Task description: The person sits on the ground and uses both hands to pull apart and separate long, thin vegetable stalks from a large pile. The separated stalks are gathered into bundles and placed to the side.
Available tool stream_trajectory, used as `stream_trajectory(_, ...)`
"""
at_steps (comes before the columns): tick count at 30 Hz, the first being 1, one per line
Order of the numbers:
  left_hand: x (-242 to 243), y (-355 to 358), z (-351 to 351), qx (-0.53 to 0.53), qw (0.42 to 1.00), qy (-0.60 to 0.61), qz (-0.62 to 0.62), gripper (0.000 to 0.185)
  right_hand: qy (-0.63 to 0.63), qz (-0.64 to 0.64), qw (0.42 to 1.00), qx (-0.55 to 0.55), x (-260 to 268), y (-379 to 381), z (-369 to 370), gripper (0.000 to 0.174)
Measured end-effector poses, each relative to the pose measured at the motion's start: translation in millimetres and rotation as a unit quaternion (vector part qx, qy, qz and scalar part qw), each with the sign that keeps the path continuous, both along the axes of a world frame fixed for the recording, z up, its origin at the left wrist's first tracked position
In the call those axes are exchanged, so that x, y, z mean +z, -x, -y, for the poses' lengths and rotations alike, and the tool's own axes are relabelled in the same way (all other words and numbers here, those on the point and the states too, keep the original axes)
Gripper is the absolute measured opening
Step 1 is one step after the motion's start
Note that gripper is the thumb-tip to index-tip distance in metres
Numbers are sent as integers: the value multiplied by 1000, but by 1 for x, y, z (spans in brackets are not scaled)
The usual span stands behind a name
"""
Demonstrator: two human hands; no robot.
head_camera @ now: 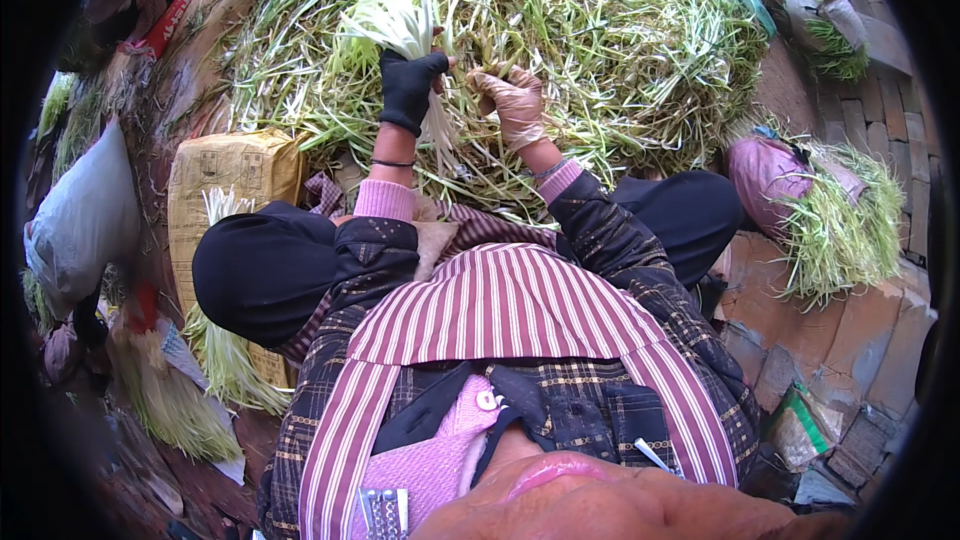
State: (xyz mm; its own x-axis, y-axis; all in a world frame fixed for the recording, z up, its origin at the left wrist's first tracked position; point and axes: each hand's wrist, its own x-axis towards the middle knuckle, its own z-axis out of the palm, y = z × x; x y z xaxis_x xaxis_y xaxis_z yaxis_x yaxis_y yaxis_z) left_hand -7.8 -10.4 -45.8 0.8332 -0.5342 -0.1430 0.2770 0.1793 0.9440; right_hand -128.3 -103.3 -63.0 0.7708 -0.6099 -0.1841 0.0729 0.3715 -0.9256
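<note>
My left hand (412,82), in a black fingerless glove, is closed around a bunch of pale leafy stalks (397,19); their white ends fan out above the fist and more hang below it. Just to the right, my right hand (514,101), in a thin tan glove, pinches some yellowish leaf pieces (504,64) between thumb and fingers. The hands are a little apart. Beneath and beyond both lies a wide heap of loose green and yellow leaves (615,52).
A yellow wrapped box (232,165) stands left of my knee, with a stalk bundle (240,360) beside it. More stalks (832,240) lie by a pink bag (765,180) on the right. A pale full bag (86,217) is far left; bricks (832,307) pave the right side.
</note>
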Motion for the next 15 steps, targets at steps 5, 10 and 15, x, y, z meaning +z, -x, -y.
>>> stream_trajectory(5, 24, -11, -9, 18, 997, 65, -37, 46, 309, -21, 944, 119, -50, 15, 14, 6)
stream_trajectory(10, 67, -27, -34, 20, 970, 232, -70, 48, 530, -63, 844, 48, -99, 36, 80, 12)
stream_trajectory(15, 68, -36, -48, 43, 970, 229, -63, 46, 440, -591, 669, 95, -38, 58, 190, 27)
